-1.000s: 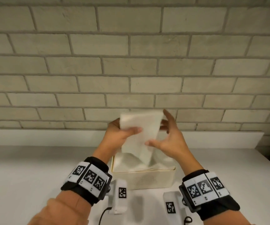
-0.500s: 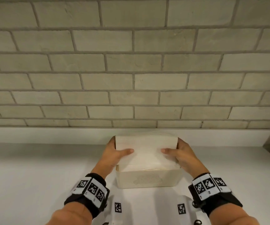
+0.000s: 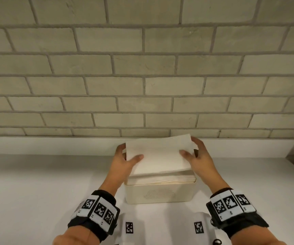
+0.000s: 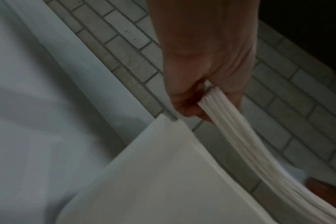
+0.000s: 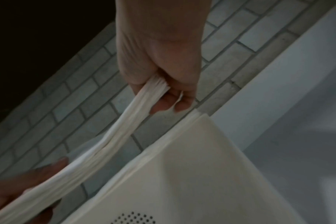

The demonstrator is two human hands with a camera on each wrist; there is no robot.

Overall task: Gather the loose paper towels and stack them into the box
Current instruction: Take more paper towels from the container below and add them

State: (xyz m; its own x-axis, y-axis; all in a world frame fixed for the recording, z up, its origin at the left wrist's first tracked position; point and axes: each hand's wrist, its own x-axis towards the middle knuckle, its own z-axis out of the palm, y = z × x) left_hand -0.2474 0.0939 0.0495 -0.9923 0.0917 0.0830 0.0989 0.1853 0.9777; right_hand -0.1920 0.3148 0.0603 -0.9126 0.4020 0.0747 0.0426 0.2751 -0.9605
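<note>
- The fingers [image 4: 190,106] of the left hand [image 3: 123,161] curl under the left end of a stack of paper towels [image 3: 158,154], with the thumb lying flat on top, so the stack is pinched between thumb and fingers.
- The right hand [image 3: 200,158] pinches the right end the same way: thumb on the top sheet, fingers wrapped round the far edge and underneath.
- In both wrist views the held stack shows as a bundle of thin, soft layers with rounded folded edges, sagging a little between the two grips.
- The stack is off-white, matte and rectangular, with a faint fold line running across its top sheet. It is tilted, its far edge higher than its near edge.
- It hangs just above the open box [image 3: 160,195], apart from it at the far side in the wrist views; whether its near edge touches the towels below cannot be told.
- The box is cream, smooth and rounded at the corners, with a patch of small dots on its near wall. More folded towels [image 3: 162,179] already lie flat inside it, rising slightly above the rim.
- The box stands on a plain white counter [image 3: 36,191], near a low white ledge at the foot of a wall of pale grey bricks [image 3: 142,68] with rough faces.
- Black wristbands [image 3: 96,207] with black-and-white square markers sit on both wrists.
</note>
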